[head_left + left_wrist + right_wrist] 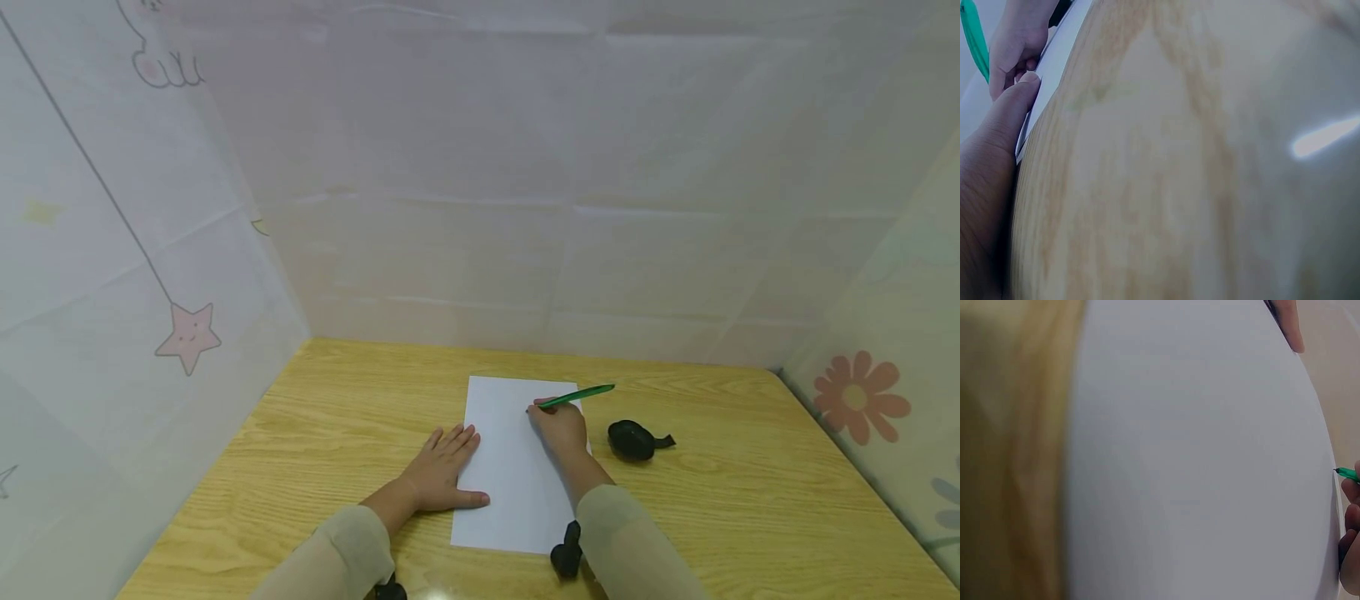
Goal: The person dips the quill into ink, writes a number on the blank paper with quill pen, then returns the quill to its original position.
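A white sheet of paper (513,492) lies upright on the wooden table before me. My right hand (562,429) rests on its upper right part and pinches a green pen (592,392), whose dark tip is close over the sheet. In the right wrist view the pen (1349,474) shows its tip near the right edge of that view. The left hand (441,477) lies flat across the sheet's left edge, fingers spread, thumb on the paper. The left wrist view shows the left hand (985,156) in front of the right hand (1017,49). No marks show on the paper.
To the right of the paper sits a black rounded object (632,440) with a short strap-like tail. Wooden tabletop (337,417) surrounds the sheet. Pale printed cloth (450,167) hangs behind the table and at both sides. Small black wrist devices (566,554) show below the sleeves.
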`<state>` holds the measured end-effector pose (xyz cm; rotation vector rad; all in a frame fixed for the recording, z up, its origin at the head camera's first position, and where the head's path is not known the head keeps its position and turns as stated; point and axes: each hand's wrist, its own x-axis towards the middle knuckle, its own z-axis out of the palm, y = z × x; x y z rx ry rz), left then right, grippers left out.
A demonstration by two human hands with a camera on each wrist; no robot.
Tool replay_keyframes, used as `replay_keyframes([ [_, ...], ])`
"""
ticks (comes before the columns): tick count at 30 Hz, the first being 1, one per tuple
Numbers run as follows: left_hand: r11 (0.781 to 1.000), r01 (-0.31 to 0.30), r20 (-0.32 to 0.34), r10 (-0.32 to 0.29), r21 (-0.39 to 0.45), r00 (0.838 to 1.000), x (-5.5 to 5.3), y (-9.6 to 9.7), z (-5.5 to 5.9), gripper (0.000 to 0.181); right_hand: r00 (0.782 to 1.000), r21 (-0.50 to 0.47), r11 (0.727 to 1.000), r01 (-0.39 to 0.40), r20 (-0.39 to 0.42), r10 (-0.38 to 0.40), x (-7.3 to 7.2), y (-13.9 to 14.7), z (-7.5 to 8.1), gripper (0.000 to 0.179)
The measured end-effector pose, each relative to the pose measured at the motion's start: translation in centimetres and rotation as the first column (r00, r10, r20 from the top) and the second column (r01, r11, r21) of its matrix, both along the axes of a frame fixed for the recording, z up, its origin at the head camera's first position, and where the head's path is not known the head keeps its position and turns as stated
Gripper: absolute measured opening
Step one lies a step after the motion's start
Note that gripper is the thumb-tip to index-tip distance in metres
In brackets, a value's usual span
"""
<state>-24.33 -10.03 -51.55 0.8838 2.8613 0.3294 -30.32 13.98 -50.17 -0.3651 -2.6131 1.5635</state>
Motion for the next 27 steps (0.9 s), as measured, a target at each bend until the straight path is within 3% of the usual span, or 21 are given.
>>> replay_keyframes([
  [14, 1.0, 0.0, -0.003, 0.0, -0.003, 1.0, 0.03, 0.01, 0.01, 0.103, 0.999, 0.036, 0.999, -0.02, -0.036, 0.022, 0.29, -0.2, 0.26, 0.026],
  [27, 1.0, 0.01, 0.004, -0.01, 0.02, 1.0, 0.0, -0.05, 0.01, 0.104, 0.999, 0.06, 0.998, -0.033, -0.02, 0.034, 0.39, -0.45, 0.07, 0.023],
])
